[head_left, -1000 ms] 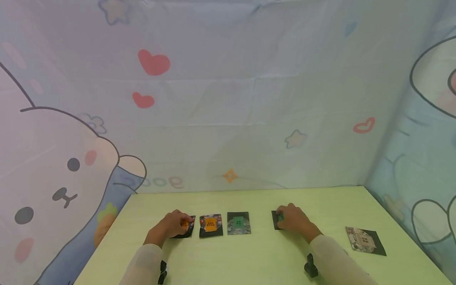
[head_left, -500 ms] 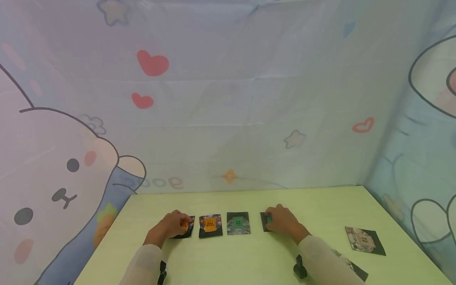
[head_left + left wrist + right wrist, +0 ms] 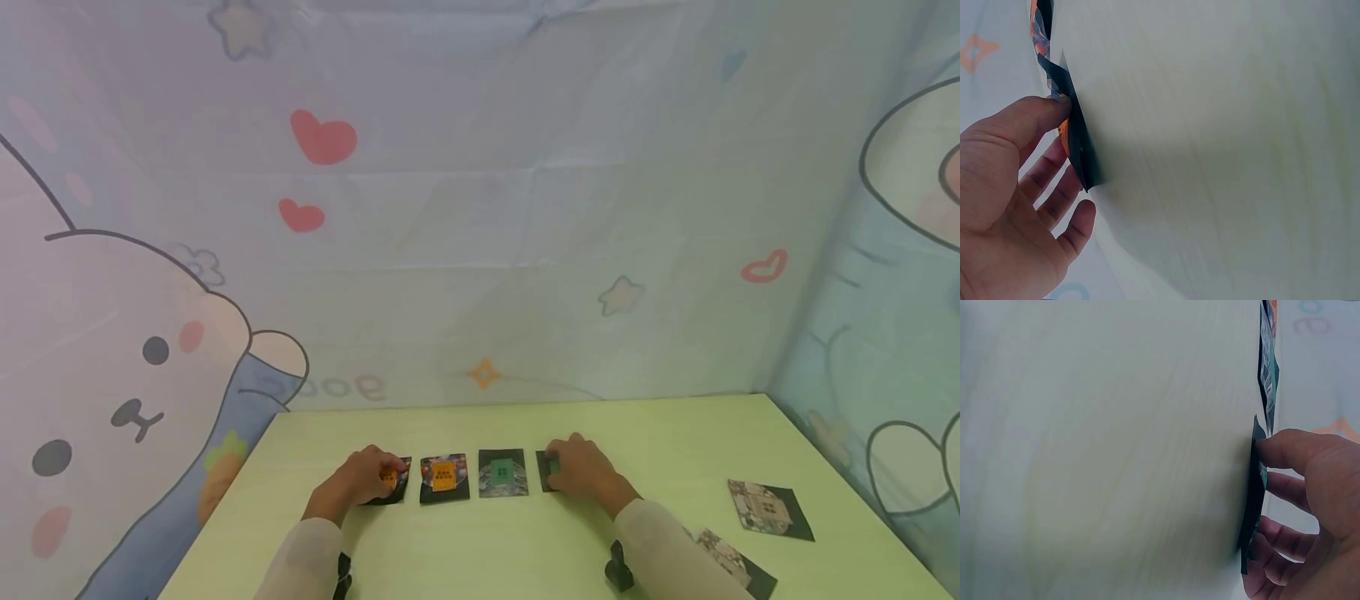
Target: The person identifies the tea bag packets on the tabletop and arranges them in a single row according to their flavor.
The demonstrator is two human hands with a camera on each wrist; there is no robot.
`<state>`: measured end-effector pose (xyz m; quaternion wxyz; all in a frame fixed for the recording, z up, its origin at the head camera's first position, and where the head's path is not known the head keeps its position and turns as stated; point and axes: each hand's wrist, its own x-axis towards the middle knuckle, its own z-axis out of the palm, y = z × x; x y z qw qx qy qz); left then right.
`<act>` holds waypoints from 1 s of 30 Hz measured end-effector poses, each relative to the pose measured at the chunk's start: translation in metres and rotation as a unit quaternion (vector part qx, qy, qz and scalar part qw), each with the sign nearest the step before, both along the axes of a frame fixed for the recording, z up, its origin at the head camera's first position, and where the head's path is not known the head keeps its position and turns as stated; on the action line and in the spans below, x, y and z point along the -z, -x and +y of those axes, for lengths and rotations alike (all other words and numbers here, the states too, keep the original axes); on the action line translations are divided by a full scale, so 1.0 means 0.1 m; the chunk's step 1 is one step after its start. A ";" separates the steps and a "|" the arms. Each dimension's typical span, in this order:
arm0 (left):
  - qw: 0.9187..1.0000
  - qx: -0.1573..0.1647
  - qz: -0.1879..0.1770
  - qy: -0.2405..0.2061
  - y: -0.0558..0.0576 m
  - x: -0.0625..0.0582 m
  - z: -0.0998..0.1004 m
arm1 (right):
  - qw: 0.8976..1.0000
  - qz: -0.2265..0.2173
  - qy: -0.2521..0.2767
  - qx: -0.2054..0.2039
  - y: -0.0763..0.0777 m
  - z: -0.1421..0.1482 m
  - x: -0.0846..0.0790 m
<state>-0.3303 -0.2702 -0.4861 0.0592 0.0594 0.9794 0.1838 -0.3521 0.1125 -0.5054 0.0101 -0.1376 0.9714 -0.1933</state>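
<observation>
Several small, flat, square packets lie in a row on the pale table. At the row's left end my left hand (image 3: 363, 475) pinches a black packet with an orange label (image 3: 392, 490); in the left wrist view my thumb presses its edge, with fingertips at its far side. Beside it lies a second orange-label packet (image 3: 444, 478), then a green-label packet (image 3: 502, 473). My right hand (image 3: 583, 472) grips another green-label packet (image 3: 545, 473) just right of that one, a narrow gap between. In the right wrist view, this packet (image 3: 1251, 494) stands between thumb and fingers, its front partly hidden.
Two packets with beige labels lie at the right: one farther back (image 3: 770, 510), the other (image 3: 737, 562) nearer, partly covered by my right sleeve (image 3: 660, 542). The table (image 3: 480, 550) ends at a printed cloth backdrop (image 3: 480, 250) behind the row.
My right hand has slid left with the green-label packet, up to the row. The nearer beige-label packet has come out from behind the right sleeve. My left hand has stayed put.
</observation>
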 end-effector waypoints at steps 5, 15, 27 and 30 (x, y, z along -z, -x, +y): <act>1.000 -0.003 -0.001 0.005 -0.01 -0.01 0.00 | 1.000 -0.001 -0.001 -0.002 0.01 -0.03 0.02; 1.000 0.000 0.000 0.002 0.00 0.01 0.00 | 1.000 -0.003 -0.001 0.000 0.02 -0.08 -0.01; 1.000 0.004 0.003 -0.005 -0.03 0.00 0.01 | 0.999 0.028 0.012 -0.013 -0.05 0.16 -0.22; 1.000 0.005 0.006 -0.002 -0.02 0.00 0.00 | 0.999 0.029 0.019 -0.024 -0.13 0.31 -0.31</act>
